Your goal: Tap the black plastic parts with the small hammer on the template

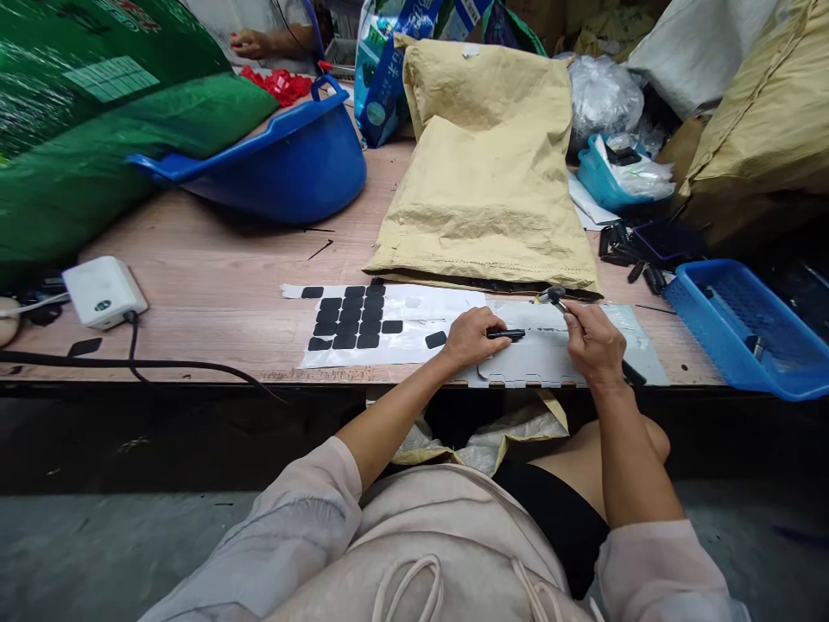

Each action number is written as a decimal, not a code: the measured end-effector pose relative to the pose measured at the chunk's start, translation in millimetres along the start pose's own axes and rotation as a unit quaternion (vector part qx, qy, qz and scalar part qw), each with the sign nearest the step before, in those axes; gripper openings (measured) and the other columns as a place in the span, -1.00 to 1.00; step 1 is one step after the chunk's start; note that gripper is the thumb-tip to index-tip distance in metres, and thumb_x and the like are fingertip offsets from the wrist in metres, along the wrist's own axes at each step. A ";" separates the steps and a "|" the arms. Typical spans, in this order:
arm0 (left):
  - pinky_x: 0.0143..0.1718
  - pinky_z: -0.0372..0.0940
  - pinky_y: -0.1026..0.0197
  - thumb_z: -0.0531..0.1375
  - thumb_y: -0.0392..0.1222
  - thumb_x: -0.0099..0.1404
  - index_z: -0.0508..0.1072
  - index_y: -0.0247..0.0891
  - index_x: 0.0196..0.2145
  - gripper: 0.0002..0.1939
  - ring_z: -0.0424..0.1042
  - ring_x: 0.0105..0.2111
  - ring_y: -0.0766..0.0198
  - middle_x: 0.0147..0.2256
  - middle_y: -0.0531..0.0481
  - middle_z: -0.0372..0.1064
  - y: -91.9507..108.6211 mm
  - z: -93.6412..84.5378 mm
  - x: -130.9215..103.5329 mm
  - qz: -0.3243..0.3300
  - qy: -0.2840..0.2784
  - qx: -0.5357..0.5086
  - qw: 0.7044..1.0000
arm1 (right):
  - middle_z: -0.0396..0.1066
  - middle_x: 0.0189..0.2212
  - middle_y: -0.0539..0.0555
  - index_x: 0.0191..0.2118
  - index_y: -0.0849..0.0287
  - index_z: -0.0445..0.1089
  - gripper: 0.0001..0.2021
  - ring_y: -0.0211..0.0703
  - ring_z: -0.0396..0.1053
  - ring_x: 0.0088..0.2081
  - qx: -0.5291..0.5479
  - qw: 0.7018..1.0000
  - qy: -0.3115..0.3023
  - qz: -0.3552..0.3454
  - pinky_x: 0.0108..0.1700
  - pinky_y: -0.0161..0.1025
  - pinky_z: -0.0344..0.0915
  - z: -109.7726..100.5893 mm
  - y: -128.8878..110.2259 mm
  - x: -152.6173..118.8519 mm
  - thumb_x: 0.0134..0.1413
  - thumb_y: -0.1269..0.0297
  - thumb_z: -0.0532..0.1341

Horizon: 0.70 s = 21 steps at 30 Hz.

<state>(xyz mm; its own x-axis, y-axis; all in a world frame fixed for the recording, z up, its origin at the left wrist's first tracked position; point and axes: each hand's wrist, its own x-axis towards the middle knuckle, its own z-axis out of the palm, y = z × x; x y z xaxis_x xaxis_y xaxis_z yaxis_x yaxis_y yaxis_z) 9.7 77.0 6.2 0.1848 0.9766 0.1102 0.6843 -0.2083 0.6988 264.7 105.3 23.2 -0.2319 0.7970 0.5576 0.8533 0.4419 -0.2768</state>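
Note:
My left hand [471,337] pinches a small black stick-shaped piece [514,334], holding it low over a pale sheet [550,350] at the table's front edge. To the right, my right hand [597,344] is wrapped around the handle of a small hammer [553,296]. Its metal head is raised a little, just beyond and to the right of the black piece, apart from it. Left of my hands lies a white backing sheet [401,302] bearing rows of black rounded-square stickers [348,315]. One loose black sticker [436,339] sits close to my left wrist.
Behind my hands stands a large tan paper sack [485,173]. A blue basin [278,164] is at the back left, a blue plastic basket [757,328] at the right. Black small parts [622,246] lie near it. A white box [104,292] trails a black cable. Across the table shows another person's hand [251,43].

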 end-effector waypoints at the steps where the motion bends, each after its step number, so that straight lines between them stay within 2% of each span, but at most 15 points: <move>1: -0.10 0.34 0.13 0.44 -0.15 0.26 0.68 -0.18 -0.21 -0.85 0.47 -0.13 0.13 -0.25 -0.02 0.51 -0.1 0.2 -0.1 0.000 0.000 -0.002 1.000 | 0.58 -0.16 0.13 0.09 0.05 0.56 -0.66 -0.05 0.50 -0.10 0.015 1.000 0.009 0.007 -0.10 -0.20 0.35 -3.9 -8.3 -4.5 0.45 0.15 0.09; 5: -0.10 0.34 0.14 0.42 -0.16 0.27 0.71 -0.18 -0.17 -0.82 0.47 -0.15 0.14 -0.26 -0.02 0.51 -0.1 0.4 -0.8 0.002 0.000 -0.005 1.000 | 0.61 -0.13 0.14 0.13 0.05 0.54 -0.66 -0.05 0.54 -0.10 0.081 0.996 0.015 0.018 -0.05 -0.16 0.42 -11.5 -37.8 -22.1 0.46 0.16 0.10; 10: -0.08 0.35 0.12 0.41 -0.17 0.25 0.72 -0.14 -0.13 -0.79 0.46 -0.16 0.14 -0.26 -0.02 0.49 -1.3 2.4 -0.8 0.008 0.010 0.005 1.000 | 0.62 -0.15 0.13 0.13 0.04 0.56 -0.67 -0.07 0.55 -0.11 0.098 0.995 0.006 0.016 -0.05 -0.17 0.46 -16.2 -58.5 -29.8 0.47 0.19 0.10; 13: -0.10 0.34 0.13 0.40 -0.18 0.26 0.73 -0.14 -0.13 -0.78 0.45 -0.19 0.15 -0.28 -0.01 0.47 -2.8 4.1 -0.2 0.010 0.012 0.007 1.000 | 0.59 -0.21 0.11 0.16 0.03 0.55 -0.67 -0.12 0.53 -0.20 0.093 0.995 0.034 0.003 -0.10 -0.21 0.44 -22.2 -66.8 -29.4 0.46 0.22 0.12; 17: -0.13 0.33 0.14 0.40 -0.17 0.26 0.73 -0.13 -0.13 -0.79 0.44 -0.22 0.17 -0.31 0.00 0.45 -4.3 5.1 0.8 0.018 0.009 -0.001 1.000 | 0.56 -0.26 0.10 0.18 0.01 0.56 -0.65 -0.15 0.51 -0.22 0.076 0.994 0.077 -0.031 -0.12 -0.24 0.41 -21.2 -72.0 -35.0 0.44 0.32 0.13; 21: -0.16 0.31 0.16 0.40 -0.18 0.25 0.75 -0.08 -0.18 -0.83 0.44 -0.23 0.18 -0.34 0.01 0.44 -4.4 5.0 1.5 0.022 0.014 -0.001 1.000 | 0.53 -0.34 0.04 0.13 -0.03 0.59 -0.65 -0.22 0.45 -0.32 0.005 0.999 0.019 -0.050 -0.28 -0.30 0.29 -11.8 -68.8 -43.7 0.42 0.35 0.14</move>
<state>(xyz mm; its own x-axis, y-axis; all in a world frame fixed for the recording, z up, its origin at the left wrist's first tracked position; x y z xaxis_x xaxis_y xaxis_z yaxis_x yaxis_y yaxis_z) 10.6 79.2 -0.3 0.1943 0.9676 0.1613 0.6751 -0.2512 0.6936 221.6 35.3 27.1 -0.2980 0.7331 0.6114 0.8221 0.5226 -0.2259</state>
